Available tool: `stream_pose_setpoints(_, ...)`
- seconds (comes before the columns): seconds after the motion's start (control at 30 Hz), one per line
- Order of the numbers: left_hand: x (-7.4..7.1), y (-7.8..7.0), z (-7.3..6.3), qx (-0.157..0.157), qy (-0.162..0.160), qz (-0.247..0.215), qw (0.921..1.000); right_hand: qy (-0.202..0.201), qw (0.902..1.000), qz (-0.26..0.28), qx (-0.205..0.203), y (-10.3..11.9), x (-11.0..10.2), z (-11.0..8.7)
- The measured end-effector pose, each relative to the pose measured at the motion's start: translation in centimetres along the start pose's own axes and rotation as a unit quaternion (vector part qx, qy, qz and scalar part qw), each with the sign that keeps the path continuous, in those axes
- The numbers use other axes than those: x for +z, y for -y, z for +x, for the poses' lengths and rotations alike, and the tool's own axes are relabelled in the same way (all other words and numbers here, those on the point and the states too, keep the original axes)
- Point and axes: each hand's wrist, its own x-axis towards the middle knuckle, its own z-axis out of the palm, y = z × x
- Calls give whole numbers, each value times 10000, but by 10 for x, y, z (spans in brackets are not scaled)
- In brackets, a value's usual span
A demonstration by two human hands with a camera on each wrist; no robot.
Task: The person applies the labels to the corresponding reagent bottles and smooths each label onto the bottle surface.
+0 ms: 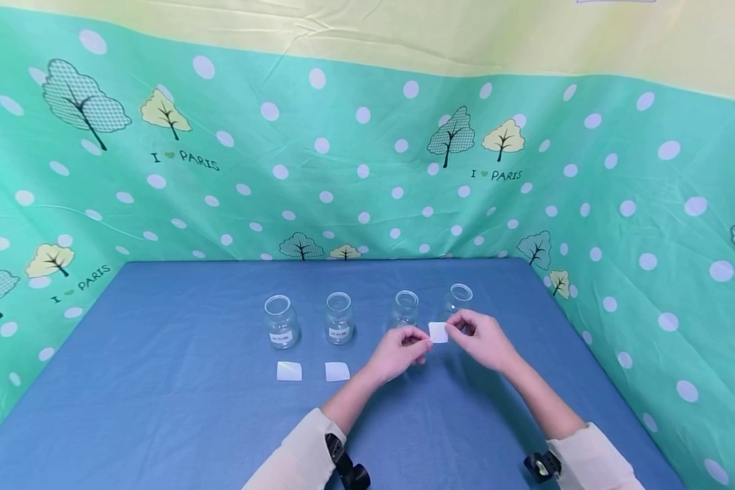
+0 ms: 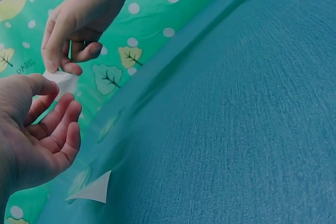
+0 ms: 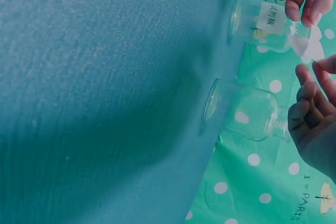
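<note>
A small white square label (image 1: 437, 332) is held up between both hands over the table. My left hand (image 1: 397, 354) pinches its left edge between thumb and index finger, the other fingers loosely bent. At its right edge my right hand (image 1: 484, 340) pinches the same label with thumb and forefinger. Behind the hands stand two glass jars, partly covered by them in the head view. In the right wrist view, one jar (image 3: 247, 111) has a bare side, while the other (image 3: 252, 27) carries a white label with dark writing (image 3: 272, 18).
To the left stand two more open glass jars, the far-left jar (image 1: 280, 316) and its neighbour (image 1: 339, 314), each with a printed label. Two white paper pieces, one left (image 1: 289, 371) and one right (image 1: 337, 371), lie before them on the blue tablecloth (image 1: 159, 395). Patterned green curtains (image 1: 367, 150) border the table.
</note>
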Motion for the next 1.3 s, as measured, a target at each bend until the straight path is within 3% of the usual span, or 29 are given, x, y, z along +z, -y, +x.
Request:
stream_pose_setpoints(0.3, 3, -2, -1, 162, -156, 304, 9993, -561, 9982, 10, 197, -1, -5, 1)
stream_pose_setpoints(0.53, 5, -3, -1, 86, -324, 408, 9986, -766, 9964, 20, 355, -3, -8, 1)
stream_pose_setpoints(0.97, 16, -3, -1, -80, -395, 7, 9992, -1273, 9905, -242, 461, -9, -11, 1)
stream_pose_setpoints(1.13, 24, -2, -2, -152, -302, 203, 9992, -1336, 9896, -277, 453, -10, -11, 1)
stream_pose_setpoints(1.3, 31, 2, -4, -358, -304, 793, 9957, -1286, 9901, -293, 475, -10, -9, 2)
